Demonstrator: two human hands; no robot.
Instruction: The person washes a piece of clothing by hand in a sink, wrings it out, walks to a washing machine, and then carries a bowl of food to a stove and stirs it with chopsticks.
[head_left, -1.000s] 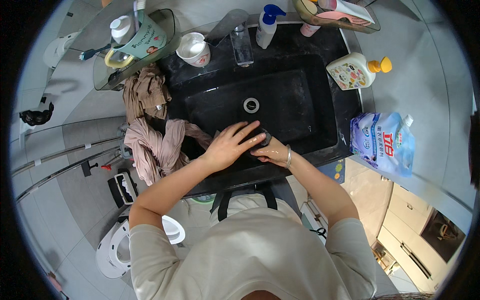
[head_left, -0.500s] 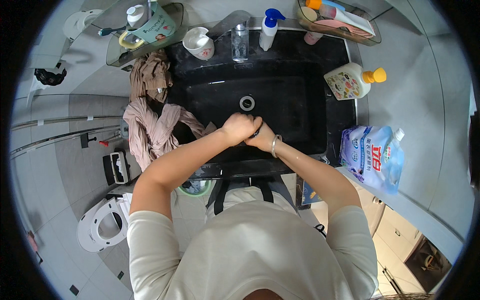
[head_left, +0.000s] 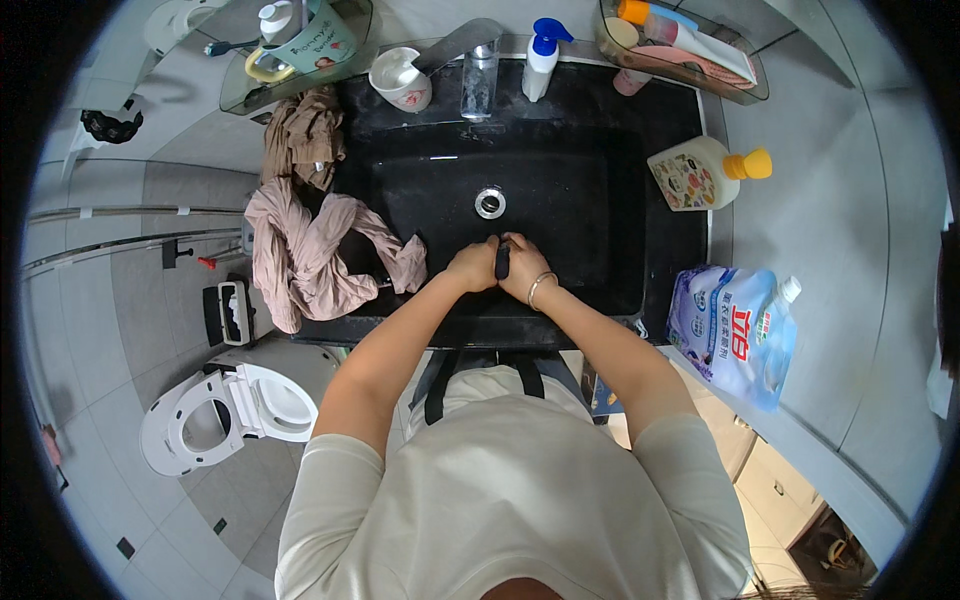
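Over the near part of the black sink point(head_left: 600, 170), my two hands meet at the middle. Between them pokes out the end of a small dark bundle point(head_left: 502, 262), which looks like wet black cloth; most of it is hidden in my fists. My left hand point(head_left: 473, 265) is closed around it from the left. From the right, my right hand point(head_left: 524, 268), with a bangle at the wrist, is also closed on it. The metal drain point(head_left: 490, 203) lies just beyond my hands.
Left of the basin, a pink garment point(head_left: 310, 245) and a brown one point(head_left: 303, 140) lie heaped. A faucet point(head_left: 480, 80), a white cup point(head_left: 402, 80) and a blue-topped pump bottle point(head_left: 541, 65) line the back. Rightward are a yellow-capped bottle point(head_left: 690, 175) and a purple-blue pouch point(head_left: 735, 325).
My fists have turned from a tight twisted overlap to side by side, showing more of the dark cloth between them. The view has shifted slightly.
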